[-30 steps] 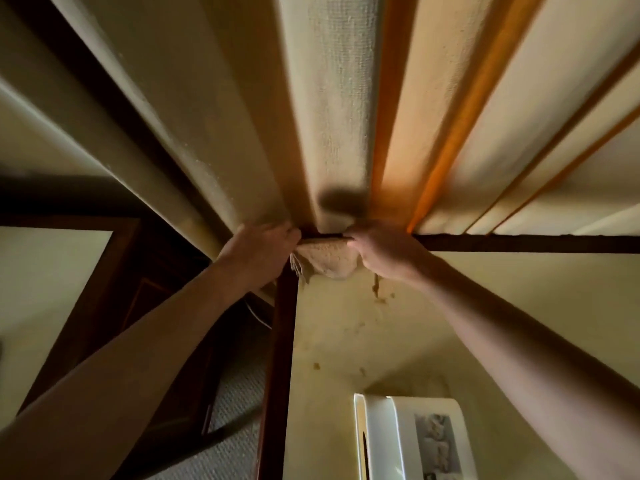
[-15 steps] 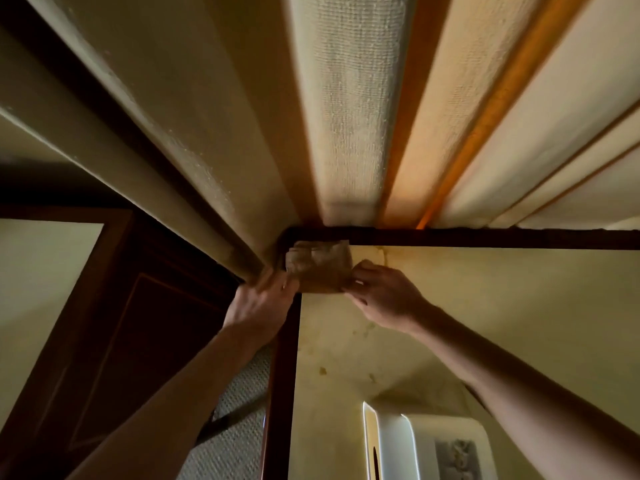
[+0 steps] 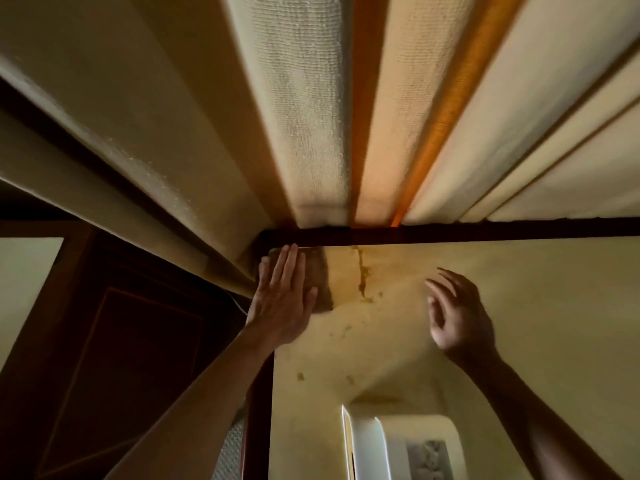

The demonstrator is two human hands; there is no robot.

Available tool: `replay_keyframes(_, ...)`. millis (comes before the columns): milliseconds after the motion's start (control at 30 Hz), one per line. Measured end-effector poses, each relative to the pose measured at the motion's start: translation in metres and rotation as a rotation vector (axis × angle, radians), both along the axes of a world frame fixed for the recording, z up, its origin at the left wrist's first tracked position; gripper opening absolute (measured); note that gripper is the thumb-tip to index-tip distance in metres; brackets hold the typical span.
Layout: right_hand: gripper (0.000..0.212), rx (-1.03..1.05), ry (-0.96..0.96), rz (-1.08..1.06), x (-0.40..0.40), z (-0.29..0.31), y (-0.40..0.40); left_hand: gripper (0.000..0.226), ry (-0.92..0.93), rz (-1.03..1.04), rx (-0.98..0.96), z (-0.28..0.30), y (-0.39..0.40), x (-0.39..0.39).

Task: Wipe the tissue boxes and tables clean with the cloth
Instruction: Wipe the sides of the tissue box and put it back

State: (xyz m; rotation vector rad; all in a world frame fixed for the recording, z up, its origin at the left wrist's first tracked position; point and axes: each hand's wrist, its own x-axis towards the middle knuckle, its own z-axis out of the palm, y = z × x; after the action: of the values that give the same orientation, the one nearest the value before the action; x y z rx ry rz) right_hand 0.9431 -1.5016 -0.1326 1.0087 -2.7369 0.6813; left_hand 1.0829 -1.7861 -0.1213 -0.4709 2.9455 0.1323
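- The left hand lies flat with straight fingers pressed together on the cloth, holding it against the far left corner of the worktop.
- The right hand hovers off to the right, holding nothing, its fingers loosely bent and spread, well apart from the cloth.
- Most of the cloth is hidden under the left palm and fingers; only a dark brownish strip shows along the hand's right side, and whether it is folded cannot be told.
- The cloth's far edge sits just beside the dark rim that runs along the back of the worktop.
- Just right of the cloth a yellow-brown streak of stain runs down from the rim, with smaller spots nearer the person.
- A white tissue box stands at the near edge, cut off by the bottom of the view; its printing is too blurred to read.
- Heavy cream curtain folds hang behind the rim, and a dark wooden panel fills the left.
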Motion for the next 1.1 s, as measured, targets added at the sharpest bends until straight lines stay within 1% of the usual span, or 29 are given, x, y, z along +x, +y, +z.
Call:
replay_keyframes(67, 0.045, 0.057, -0.051, -0.111, -0.003, -0.012, 0.020, 0.077, -0.069, 0.025, -0.063, -0.008, 0.002, -0.008)
replay_keyframes(133, 0.053, 0.088, -0.131, -0.179, -0.004, -0.018, 0.028, 0.079, -0.061, 0.046, -0.077, -0.009, 0.006, -0.016)
replay_keyframes(333, 0.055, 0.030, -0.192, -0.203, -0.001, -0.029, 0.027, 0.078, -0.017, 0.058, 0.022, -0.013, 0.029, -0.057)
replay_keyframes(500, 0.057, 0.020, -0.210, -0.206, 0.000, -0.027, 0.028, 0.081, -0.043, -0.023, 0.030, -0.015, 0.062, -0.101)
replay_keyframes(633, 0.058, 0.019, -0.204, -0.209, 0.001, -0.027, 0.026, 0.078, 0.001, -0.172, 0.043, -0.019, 0.092, -0.112)
replay_keyframes(800, 0.062, 0.055, -0.227, -0.246, 0.003, -0.025, 0.022, 0.069, 0.020, -0.382, 0.032, -0.016, 0.113, -0.091)
replay_keyframes(867, 0.065, 0.069, -0.222, -0.252, 0.004, -0.024, 0.020, 0.067, 0.029, -0.426, 0.034, -0.015, 0.111, -0.073)
replay_keyframes(967, 0.065, 0.082, -0.224, -0.249, 0.003, -0.023, 0.020, 0.066, 0.042, -0.387, 0.038, -0.016, 0.097, -0.037)
replay_keyframes(1100, 0.061, 0.092, -0.223, -0.249, 0.004, -0.022, 0.019, 0.065, 0.026, -0.240, 0.023, -0.018, 0.060, 0.025)
